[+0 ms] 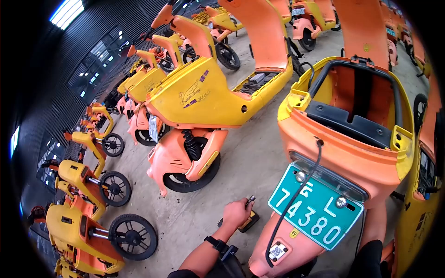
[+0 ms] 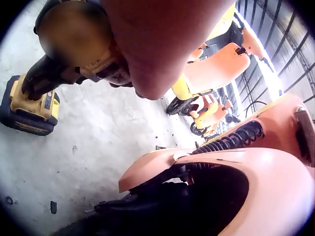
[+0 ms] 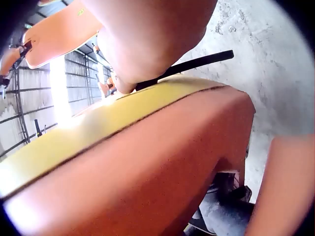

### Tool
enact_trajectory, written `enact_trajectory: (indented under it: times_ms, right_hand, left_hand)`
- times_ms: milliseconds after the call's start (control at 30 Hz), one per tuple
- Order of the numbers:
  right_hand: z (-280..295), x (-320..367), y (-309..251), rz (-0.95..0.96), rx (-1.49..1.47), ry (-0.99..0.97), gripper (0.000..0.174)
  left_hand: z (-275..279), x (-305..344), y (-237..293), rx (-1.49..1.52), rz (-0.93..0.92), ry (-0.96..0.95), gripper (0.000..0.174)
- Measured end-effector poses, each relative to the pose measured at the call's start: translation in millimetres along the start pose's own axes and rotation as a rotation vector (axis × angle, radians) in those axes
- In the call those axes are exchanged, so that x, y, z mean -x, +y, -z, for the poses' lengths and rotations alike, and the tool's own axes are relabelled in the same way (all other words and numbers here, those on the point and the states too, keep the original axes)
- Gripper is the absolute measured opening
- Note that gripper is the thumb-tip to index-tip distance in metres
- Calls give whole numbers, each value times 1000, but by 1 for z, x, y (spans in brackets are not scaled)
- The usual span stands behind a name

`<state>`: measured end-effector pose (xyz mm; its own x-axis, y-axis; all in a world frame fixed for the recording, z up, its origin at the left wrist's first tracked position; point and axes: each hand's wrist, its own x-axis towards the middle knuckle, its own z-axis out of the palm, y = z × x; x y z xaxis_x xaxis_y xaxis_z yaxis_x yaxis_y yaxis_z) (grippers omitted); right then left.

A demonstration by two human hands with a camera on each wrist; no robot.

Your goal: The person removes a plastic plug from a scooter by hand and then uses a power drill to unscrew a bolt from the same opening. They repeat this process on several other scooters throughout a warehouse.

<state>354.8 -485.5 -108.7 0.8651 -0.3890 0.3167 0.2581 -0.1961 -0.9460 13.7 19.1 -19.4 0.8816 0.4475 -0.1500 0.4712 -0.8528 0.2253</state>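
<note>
My left hand [image 1: 236,213] holds a yellow-and-black cordless drill [image 2: 34,108], low beside the scooter's rear, with a metal bit [image 1: 251,200] showing past the fingers in the head view. Straight ahead stands an orange-and-yellow scooter [image 1: 324,134], its rear compartment uncovered and a green plate [image 1: 315,206] on its back. A black cable [image 1: 296,192] hangs from a hole across that plate. The right forearm [image 1: 376,222] passes behind the scooter's right side. In the right wrist view the right hand [image 3: 152,44] is against the yellow edge of a body panel [image 3: 162,152]; its fingertips are hidden.
Another yellow-and-orange scooter [image 1: 199,99] stands just to the left, its rear wheel [image 1: 194,183] on the concrete floor [image 1: 153,204]. Rows of scooters line the left side and back. A further scooter [image 1: 412,222] stands close on the right.
</note>
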Motion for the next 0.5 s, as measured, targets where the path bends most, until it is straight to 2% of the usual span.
enact_trajectory:
  times_ms: [167, 300, 500]
  right_hand:
    - [-12, -3, -2, 16, 3, 11, 30]
    - [-21, -7, -4, 33, 12, 24, 30]
    - [-37, -21, -4, 56, 28, 39, 30]
  left_hand:
    - [2, 0, 3, -59, -6, -7, 38]
    - [-14, -4, -11, 32, -34, 26, 38]
    - [0, -2, 1, -54, 14, -19, 36]
